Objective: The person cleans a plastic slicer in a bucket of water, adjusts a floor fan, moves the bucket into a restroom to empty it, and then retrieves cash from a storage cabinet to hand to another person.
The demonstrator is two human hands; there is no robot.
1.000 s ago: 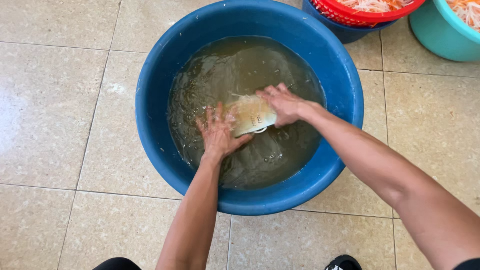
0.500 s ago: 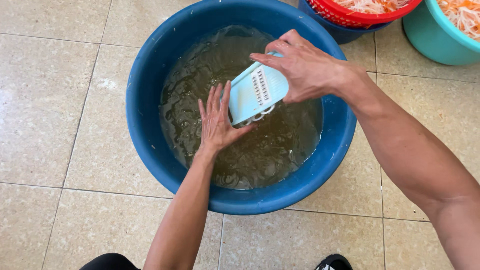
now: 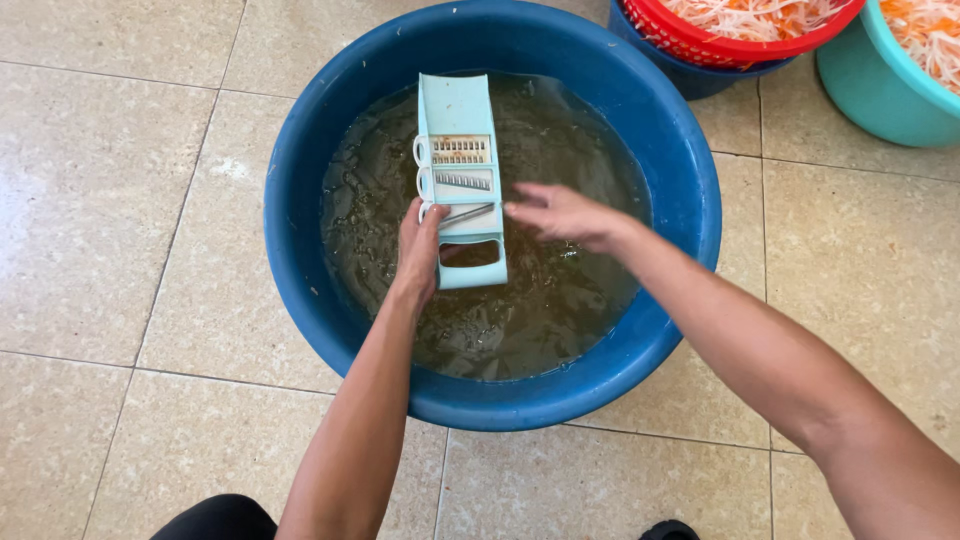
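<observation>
Beige glazed floor tiles (image 3: pixel 110 200) with thin grout lines spread under everything, slightly mottled and smooth. On them sits a round blue plastic basin (image 3: pixel 680 150), thick-rimmed, holding murky brownish water (image 3: pixel 540 310) with a rippled, filmy surface.

Above the water, the left hand (image 3: pixel 418 250) grips a pale mint plastic vegetable slicer (image 3: pixel 460 180) by its lower left edge, fingers wrapped around the side next to the cut-out handle slot. The slicer is a long flat board with a row of fine teeth and two metal blades set across its middle; it stretches away from that hand toward the far rim of the basin. The left forearm reaches straight up from the near side, wrist level.

Just to the right of the slicer, the right hand (image 3: pixel 560 212) hovers open, fingers extended and slightly blurred, fingertips near the board's right edge; whether they touch it I cannot tell. It holds nothing.

Beyond the right hand, past the basin's far rim, stand a red plastic basket (image 3: pixel 700 40) of pale and orange vegetable shreds, resting in a dark blue tub, and a teal tub (image 3: pixel 870 90) with more shreds.
</observation>
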